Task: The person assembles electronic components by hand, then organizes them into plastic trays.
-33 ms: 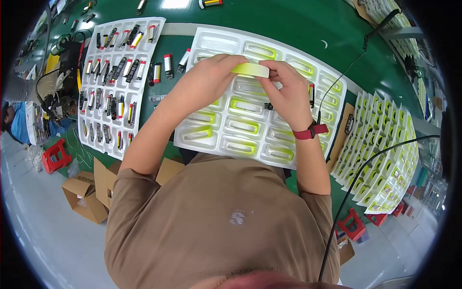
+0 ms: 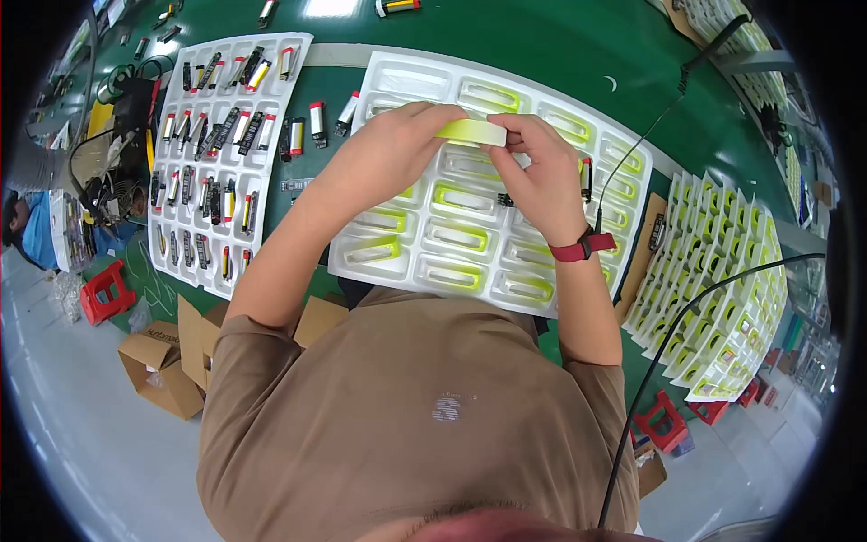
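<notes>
Above a white moulded tray (image 2: pixel 406 83), both my hands hold a slim yellow-green plastic casing (image 2: pixel 471 132). My left hand (image 2: pixel 393 154) grips its left end, the fingers curled and partly hidden behind the back of the hand. At the other end, my right hand (image 2: pixel 539 172) is closed, with the fingertips on the casing and the thumb bent below it. Similar clear and yellow-green casings (image 2: pixel 458 237) lie in most of the tray's compartments. A small dark part (image 2: pixel 504 200) shows beside my right hand, and a red-and-black cylindrical part (image 2: pixel 586 176) lies just right of it.
To the left, another white tray (image 2: pixel 298 42) carries several small battery-like parts. More such parts (image 2: pixel 317 124) lie on the green table (image 2: pixel 542 54) between the trays. Filled trays (image 2: pixel 713 280) stand stacked at right. A black cable (image 2: pixel 668 339) crosses the right side; cardboard boxes (image 2: pixel 163 370) sit below left.
</notes>
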Motion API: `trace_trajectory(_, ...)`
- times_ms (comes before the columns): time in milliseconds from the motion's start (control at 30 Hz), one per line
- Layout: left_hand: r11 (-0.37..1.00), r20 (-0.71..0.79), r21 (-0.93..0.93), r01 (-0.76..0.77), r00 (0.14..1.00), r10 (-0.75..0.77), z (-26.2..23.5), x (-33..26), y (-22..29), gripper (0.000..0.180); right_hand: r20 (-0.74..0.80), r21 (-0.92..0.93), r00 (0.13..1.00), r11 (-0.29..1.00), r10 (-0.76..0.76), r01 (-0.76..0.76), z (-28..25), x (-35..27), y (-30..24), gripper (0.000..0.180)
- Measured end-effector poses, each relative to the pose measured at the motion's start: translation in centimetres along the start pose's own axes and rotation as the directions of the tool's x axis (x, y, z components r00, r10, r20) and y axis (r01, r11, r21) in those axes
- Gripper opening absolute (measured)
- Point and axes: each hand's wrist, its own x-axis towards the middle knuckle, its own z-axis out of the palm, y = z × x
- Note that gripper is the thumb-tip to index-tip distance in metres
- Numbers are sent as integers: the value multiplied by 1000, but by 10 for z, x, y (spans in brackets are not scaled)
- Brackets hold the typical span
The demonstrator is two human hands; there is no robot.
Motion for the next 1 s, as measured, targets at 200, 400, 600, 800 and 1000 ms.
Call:
trace_trajectory(200, 996, -33, -46, -75, 997, 73, -4, -2, -2, 43, -105, 67, 985, 988, -134, 141, 6, 0, 10, 23)
trace_trajectory(400, 859, 41, -500, 108, 994, -100, 5, 0, -8, 43, -103, 300, 995, 953, -4, 35, 16, -7, 14, 24)
trace_trajectory(600, 464, 10, -866, 188, 933, -360, 23, 16, 19, 36, -74, 656, 961, 739, 265, -153, 29, -5, -2, 24)
trace_trajectory(800, 466, -81, -876, 125, 913, -399, 24, 26, 32, 32, -107, 676, 951, 723, 289, -144, 40, -4, -6, 22)
trace_trajectory(1000, 452, -121, -888, 87, 903, -412, 28, 25, 36, 28, -122, 678, 954, 725, 275, -122, 40, -5, -8, 20)
